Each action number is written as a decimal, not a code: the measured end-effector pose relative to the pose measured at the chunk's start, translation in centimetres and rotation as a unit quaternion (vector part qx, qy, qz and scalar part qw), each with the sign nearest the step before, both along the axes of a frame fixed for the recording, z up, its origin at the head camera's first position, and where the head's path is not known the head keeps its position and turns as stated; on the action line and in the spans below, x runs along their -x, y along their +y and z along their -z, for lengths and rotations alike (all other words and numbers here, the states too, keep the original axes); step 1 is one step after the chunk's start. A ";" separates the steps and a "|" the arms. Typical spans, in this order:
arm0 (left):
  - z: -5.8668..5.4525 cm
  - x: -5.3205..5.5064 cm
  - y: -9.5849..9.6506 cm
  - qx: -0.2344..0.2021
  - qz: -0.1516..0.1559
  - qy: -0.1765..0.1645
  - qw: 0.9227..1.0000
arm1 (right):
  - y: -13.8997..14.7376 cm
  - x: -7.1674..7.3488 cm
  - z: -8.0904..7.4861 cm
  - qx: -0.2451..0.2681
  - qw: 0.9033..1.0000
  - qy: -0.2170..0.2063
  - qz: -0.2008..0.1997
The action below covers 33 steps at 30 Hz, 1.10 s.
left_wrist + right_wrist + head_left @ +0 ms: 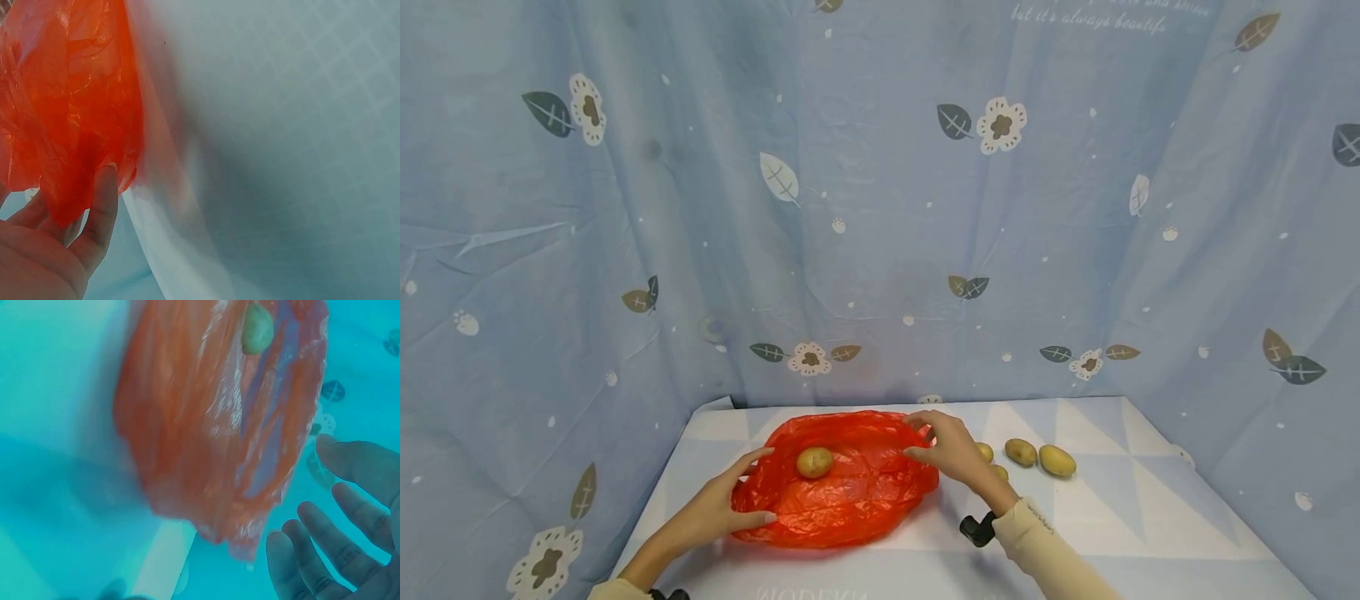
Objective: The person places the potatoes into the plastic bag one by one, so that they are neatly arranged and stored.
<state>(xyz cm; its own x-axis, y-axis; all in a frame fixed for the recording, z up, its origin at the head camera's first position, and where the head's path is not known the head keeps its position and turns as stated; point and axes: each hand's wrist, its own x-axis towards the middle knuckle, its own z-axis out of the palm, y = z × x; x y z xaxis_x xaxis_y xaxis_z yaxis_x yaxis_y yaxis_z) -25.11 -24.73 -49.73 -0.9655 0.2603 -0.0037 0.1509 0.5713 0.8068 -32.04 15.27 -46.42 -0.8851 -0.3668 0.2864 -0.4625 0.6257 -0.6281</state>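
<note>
A red plastic bag (865,492) lies spread wide on the table, its mouth facing up. One potato (815,462) rests in it, left of the middle. My left hand (715,504) is at the bag's left end, thumb and fingers spread about the edge; in the left wrist view the thumb (105,203) touches the red plastic (81,94). At the opposite end, my right hand (951,446) reaches over the bag's right rim with fingers apart. The right wrist view shows that hand (350,537) beside the bag (169,425), holding nothing.
Right of the bag lie two potatoes, a brownish one (1021,452) and a yellower one (1057,461). More potatoes (984,452) are partly hidden behind my right wrist. The pale patterned table (1120,517) meets a blue leaf-print curtain (880,208) at the back and sides.
</note>
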 end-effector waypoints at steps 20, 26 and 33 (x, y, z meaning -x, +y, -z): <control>0.1 -0.6 0.1 -0.001 -0.009 -0.015 1.000 | 7.1 -2.3 2.5 -0.010 0.995 -0.002 0.100; 0.1 -0.6 0.2 0.004 -0.008 -0.016 1.000 | 9.3 -2.6 3.5 -0.011 0.994 0.010 0.112; 0.0 -0.5 0.3 0.004 -0.005 -0.013 1.000 | 10.9 -3.1 4.1 -0.005 0.994 0.029 0.109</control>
